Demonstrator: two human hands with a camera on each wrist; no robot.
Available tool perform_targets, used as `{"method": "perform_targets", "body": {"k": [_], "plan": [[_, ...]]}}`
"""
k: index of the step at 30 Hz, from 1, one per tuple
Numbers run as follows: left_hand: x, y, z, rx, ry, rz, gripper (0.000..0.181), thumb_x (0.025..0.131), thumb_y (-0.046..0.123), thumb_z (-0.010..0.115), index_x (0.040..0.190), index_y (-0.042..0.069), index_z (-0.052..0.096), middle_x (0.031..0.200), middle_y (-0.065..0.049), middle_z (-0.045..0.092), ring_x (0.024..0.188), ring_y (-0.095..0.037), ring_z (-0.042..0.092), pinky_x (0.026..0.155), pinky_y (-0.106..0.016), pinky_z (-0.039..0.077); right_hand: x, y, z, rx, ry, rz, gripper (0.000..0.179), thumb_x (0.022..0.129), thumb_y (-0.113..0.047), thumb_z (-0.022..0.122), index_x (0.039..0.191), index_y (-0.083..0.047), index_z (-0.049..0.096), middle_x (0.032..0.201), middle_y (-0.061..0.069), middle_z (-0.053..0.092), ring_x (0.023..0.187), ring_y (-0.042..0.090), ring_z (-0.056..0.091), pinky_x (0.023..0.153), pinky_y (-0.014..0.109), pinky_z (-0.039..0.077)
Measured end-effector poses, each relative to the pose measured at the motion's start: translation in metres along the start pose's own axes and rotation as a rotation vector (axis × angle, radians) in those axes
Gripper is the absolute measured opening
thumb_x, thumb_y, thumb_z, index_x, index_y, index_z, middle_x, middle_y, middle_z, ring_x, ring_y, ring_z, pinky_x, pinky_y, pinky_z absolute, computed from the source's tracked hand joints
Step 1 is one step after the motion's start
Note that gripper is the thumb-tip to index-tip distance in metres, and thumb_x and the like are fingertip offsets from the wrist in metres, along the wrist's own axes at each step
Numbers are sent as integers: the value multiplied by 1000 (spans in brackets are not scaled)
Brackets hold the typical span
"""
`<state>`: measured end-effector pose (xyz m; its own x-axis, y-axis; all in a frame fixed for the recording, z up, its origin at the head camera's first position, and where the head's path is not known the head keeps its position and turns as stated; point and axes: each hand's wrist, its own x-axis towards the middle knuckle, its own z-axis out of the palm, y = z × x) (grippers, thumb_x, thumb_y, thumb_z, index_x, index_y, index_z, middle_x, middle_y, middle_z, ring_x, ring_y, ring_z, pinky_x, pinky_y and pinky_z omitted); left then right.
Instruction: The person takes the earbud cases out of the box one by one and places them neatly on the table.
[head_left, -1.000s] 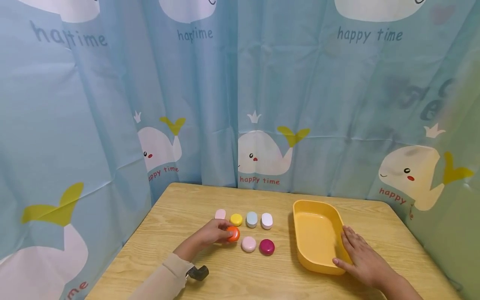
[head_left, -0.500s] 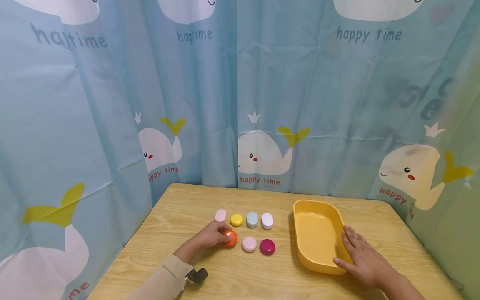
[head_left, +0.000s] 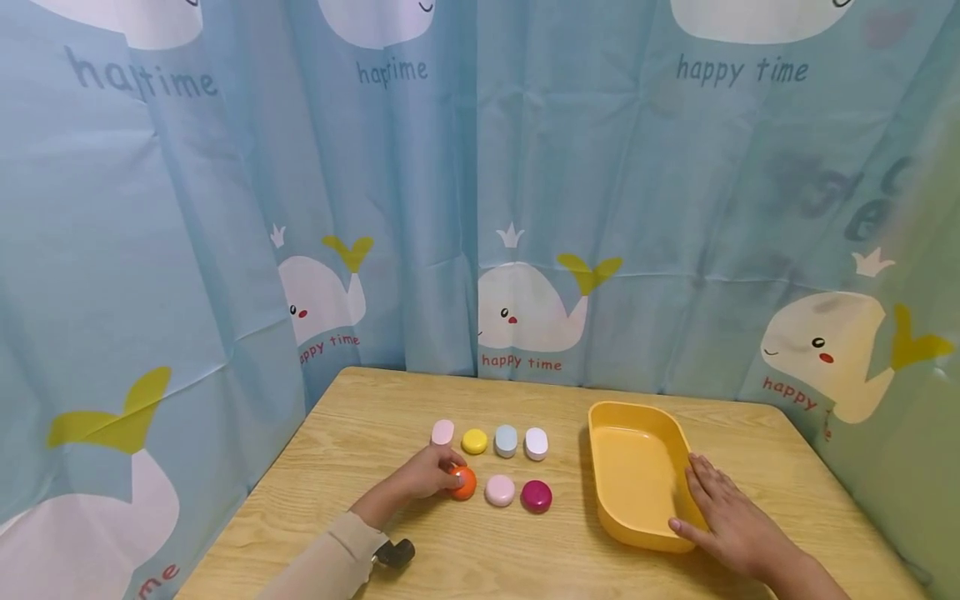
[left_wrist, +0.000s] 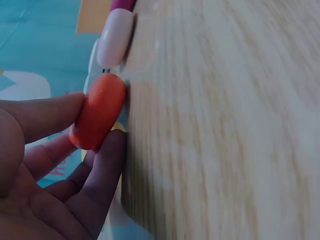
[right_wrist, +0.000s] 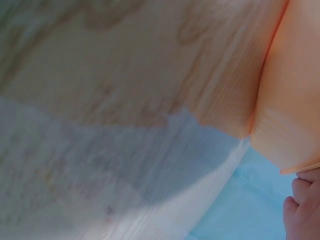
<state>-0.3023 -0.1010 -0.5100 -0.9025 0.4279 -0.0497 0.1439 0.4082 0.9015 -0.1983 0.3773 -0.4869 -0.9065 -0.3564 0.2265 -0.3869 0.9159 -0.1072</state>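
My left hand (head_left: 426, 473) pinches a glossy orange round case (head_left: 464, 482) between thumb and fingers at the left end of the front row. In the left wrist view the orange case (left_wrist: 101, 111) is on edge to the camera, close to the tabletop. To its right lie a pale pink round case (head_left: 500, 490) and a magenta round case (head_left: 537, 497). My right hand (head_left: 729, 518) rests with straight fingers along the right rim of a yellow tray (head_left: 617, 521). Little of the right hand shows in the right wrist view.
Behind the front row stand a pink oval case (head_left: 443, 432), a yellow round case (head_left: 474, 442), a grey-blue oval case (head_left: 506, 441) and a white oval case (head_left: 536, 443). The wooden table (head_left: 360, 417) meets a blue whale-print curtain (head_left: 420, 275) at the back.
The left hand has drawn the orange case toward the front edge, away from the yellow one and level with the front row. The right hand stays at the tray.
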Motion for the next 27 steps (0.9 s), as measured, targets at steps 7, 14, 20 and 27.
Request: {"method": "perform_targets", "body": {"k": [7, 14, 20, 27], "plan": [[1, 0, 1, 123, -13, 4, 27, 87, 3, 71, 112, -5, 67, 90, -5, 62, 71, -17, 56, 60, -29, 52, -1, 0, 1, 4, -8, -6, 86, 95, -52, 54, 145, 14, 29, 153, 30, 22, 144, 37, 14, 105, 13, -16], [0, 5, -3, 184, -26, -14, 26, 90, 11, 69, 112, -3, 67, 94, -3, 64, 70, -17, 55, 61, -29, 49, 0, 2, -2, -11, -14, -19, 86, 96, -52, 53, 146, 14, 27, 153, 30, 21, 145, 36, 10, 107, 15, -16], [1, 3, -3, 174, -28, -15, 27, 90, 13, 70, 111, -4, 66, 95, -4, 64, 72, -17, 56, 62, -30, 50, 3, 1, -7, -6, -14, -23, 88, 94, -52, 56, 145, 14, 28, 151, 31, 24, 140, 44, 21, 107, 17, -16], [-4, 1, -6, 191, 4, 13, 34, 90, 16, 70, 114, -8, 64, 94, -7, 63, 72, -16, 58, 63, -30, 53, 5, 2, -9, 19, -40, -1, 91, 92, -54, 59, 146, 13, 28, 151, 31, 25, 137, 47, 26, 106, 16, -16]]}}
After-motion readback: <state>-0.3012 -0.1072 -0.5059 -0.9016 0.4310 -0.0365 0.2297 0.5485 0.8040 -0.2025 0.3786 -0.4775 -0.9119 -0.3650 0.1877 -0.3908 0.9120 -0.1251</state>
